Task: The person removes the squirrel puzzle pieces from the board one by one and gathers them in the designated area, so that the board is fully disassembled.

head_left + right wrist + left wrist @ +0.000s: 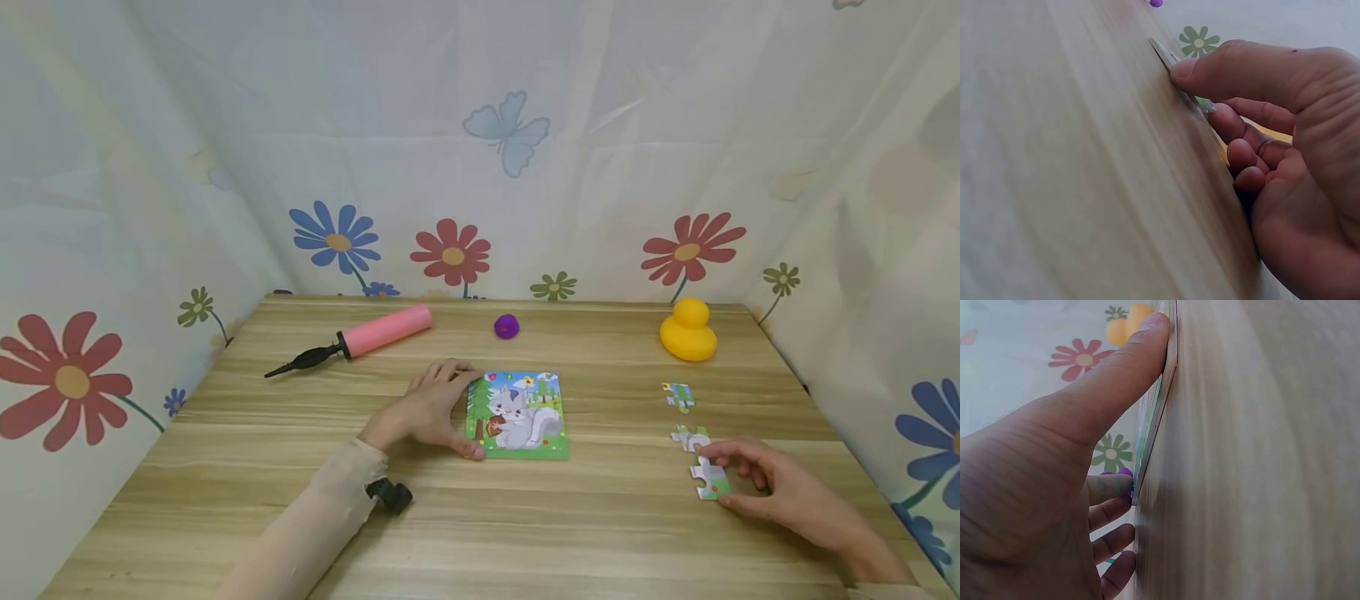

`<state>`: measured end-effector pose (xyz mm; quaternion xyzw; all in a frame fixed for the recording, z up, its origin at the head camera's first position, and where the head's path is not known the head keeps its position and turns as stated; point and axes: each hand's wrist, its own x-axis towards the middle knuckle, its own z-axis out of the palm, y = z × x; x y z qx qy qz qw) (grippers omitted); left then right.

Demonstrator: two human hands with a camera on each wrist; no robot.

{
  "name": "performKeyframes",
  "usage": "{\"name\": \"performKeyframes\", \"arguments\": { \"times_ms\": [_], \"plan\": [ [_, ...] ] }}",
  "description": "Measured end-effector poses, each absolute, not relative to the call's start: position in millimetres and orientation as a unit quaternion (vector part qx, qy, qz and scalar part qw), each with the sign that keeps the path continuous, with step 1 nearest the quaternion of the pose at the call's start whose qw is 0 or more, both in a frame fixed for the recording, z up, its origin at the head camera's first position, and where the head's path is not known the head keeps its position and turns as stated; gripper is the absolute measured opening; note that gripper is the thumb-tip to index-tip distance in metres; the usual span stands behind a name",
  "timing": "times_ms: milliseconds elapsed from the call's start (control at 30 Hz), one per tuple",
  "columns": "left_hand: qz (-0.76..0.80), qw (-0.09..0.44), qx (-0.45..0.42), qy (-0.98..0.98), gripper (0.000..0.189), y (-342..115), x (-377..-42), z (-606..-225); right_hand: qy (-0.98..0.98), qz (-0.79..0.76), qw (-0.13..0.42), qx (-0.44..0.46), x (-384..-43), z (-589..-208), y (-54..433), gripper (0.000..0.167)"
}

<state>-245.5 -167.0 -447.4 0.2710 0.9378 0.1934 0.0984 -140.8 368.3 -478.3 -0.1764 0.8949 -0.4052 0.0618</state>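
Note:
A square puzzle board [517, 417] printed with a grey squirrel lies flat in the middle of the table. My left hand [429, 410] rests at its left side, thumb on the lower left corner and index finger at the upper left corner. In the left wrist view the thumb [1129, 369] lies extended along the board's edge. Over on the right, my right hand [787, 492] pinches a jigsaw piece [708, 481] between thumb and index finger. In the right wrist view that piece [1163, 53] appears edge-on, slightly tilted. Just behind it lies another jigsaw piece [692, 438].
Farther back is one more group of jigsaw [679, 396] parts. A yellow rubber duck [688, 332] stands at the back right, a small purple object [506, 326] at the back middle. A pink hand pump [382, 332] with a black nozzle lies back left. Flowered curtain surrounds the wooden table [562, 533].

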Motion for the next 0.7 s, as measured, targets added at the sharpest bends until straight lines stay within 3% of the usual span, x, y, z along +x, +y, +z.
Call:
{"name": "performKeyframes", "arguments": {
  "times_ms": [700],
  "plan": [
    [0.193, 0.097, 0.273, 0.937, 0.134, -166.3, -243.9, -445.1, 0.899, -0.397, 0.079, -0.167, -141.0, -474.0, 368.3, 0.049]
  ]
}}
